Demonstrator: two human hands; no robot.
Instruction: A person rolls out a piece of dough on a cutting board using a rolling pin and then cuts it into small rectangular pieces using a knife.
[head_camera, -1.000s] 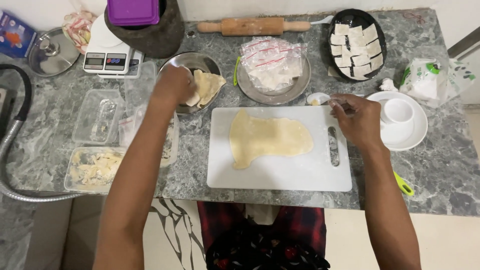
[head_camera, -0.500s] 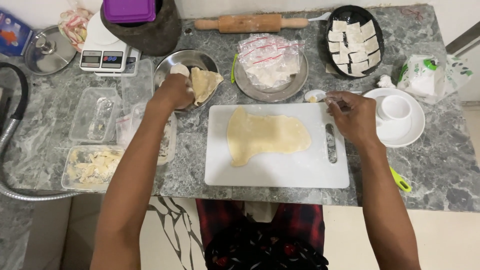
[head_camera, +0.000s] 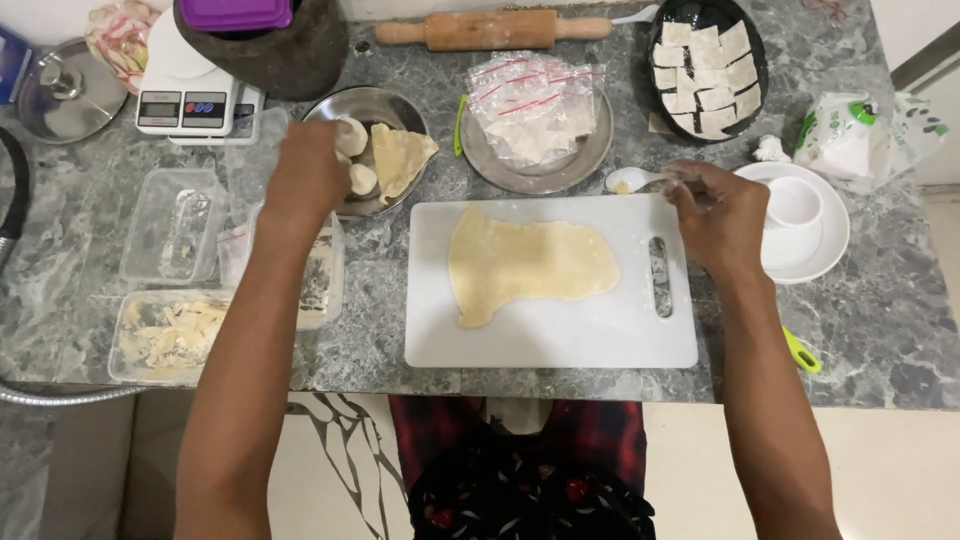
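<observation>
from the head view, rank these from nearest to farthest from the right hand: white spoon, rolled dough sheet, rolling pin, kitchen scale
1. white spoon: held in the right hand, just off the board's top edge.
2. rolled dough sheet: on the white cutting board, to the hand's left.
3. rolling pin: at the counter's back edge.
4. kitchen scale: far back left corner.

- A grey marble counter (head_camera: 400, 330) is seen.
- A white cutting board (head_camera: 560, 320), steel plates (head_camera: 375, 105), a rolling pin (head_camera: 495, 28), a scale (head_camera: 195, 95) and plastic tubs (head_camera: 175, 335) are carried directly on it.
</observation>
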